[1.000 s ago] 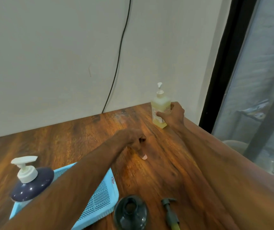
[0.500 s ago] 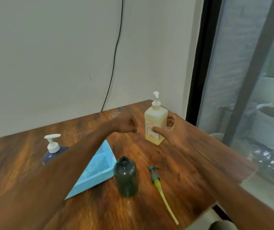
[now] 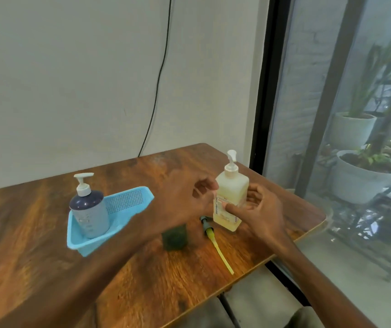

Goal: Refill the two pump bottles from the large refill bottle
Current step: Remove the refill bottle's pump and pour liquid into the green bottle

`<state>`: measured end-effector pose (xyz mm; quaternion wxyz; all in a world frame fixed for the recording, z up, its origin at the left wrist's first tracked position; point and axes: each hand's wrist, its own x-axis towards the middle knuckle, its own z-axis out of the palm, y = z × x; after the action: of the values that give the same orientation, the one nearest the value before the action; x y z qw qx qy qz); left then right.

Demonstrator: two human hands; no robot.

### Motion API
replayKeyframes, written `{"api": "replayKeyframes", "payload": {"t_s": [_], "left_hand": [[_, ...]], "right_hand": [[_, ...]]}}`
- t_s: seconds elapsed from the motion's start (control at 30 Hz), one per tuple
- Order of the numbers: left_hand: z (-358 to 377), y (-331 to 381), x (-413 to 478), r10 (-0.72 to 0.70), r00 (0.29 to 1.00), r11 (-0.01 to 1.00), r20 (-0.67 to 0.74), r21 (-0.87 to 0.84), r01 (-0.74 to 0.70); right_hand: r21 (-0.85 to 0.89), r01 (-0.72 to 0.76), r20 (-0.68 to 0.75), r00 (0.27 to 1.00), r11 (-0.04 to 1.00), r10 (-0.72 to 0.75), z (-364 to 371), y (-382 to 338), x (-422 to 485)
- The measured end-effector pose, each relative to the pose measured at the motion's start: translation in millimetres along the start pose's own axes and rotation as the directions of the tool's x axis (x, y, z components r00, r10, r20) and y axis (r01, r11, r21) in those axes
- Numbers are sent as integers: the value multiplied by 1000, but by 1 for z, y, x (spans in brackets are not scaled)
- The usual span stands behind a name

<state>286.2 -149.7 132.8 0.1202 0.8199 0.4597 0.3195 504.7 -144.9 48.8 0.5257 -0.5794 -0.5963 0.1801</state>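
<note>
My right hand grips a pale yellow pump bottle with a white pump, held upright near the table's right side. My left hand hovers just left of that bottle, fingers loosely curled and apart, holding nothing. Under my left forearm stands a dark green bottle with no pump; its top is hidden. Its removed pump, with a long yellow tube, lies on the table beside it. A large dark blue bottle with a white pump stands in a light blue basket at the left.
The wooden table meets a white wall at the back, where a black cable hangs down. The table's right edge is close to a glass door with potted plants outside.
The yellow bottle has come nearer and lower in my right hand. My left hand has shifted toward it and its fist has loosened. The view has pulled back, showing the whole basket.
</note>
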Motion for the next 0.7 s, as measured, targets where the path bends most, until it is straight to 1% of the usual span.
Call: {"api": "replayKeyframes", "payload": {"t_s": [0.2, 0.37, 0.6, 0.7], "left_hand": [[47, -4, -33, -74, 996, 995, 56, -59, 78], [70, -12, -36, -125, 991, 986, 44, -102, 129], [95, -12, -33, -142, 990, 970, 5, -201, 140], [101, -11, -30, -117, 993, 966, -19, -236, 109]], "right_hand": [[-30, -22, -29, 999, 999, 21, -1, 9, -26], [-13, -33, -82, 996, 999, 32, 3, 13, -32], [-36, -44, -143, 989, 998, 39, 12, 10, -33], [-41, -41, -147, 989, 998, 34, 16, 10, -32]]}}
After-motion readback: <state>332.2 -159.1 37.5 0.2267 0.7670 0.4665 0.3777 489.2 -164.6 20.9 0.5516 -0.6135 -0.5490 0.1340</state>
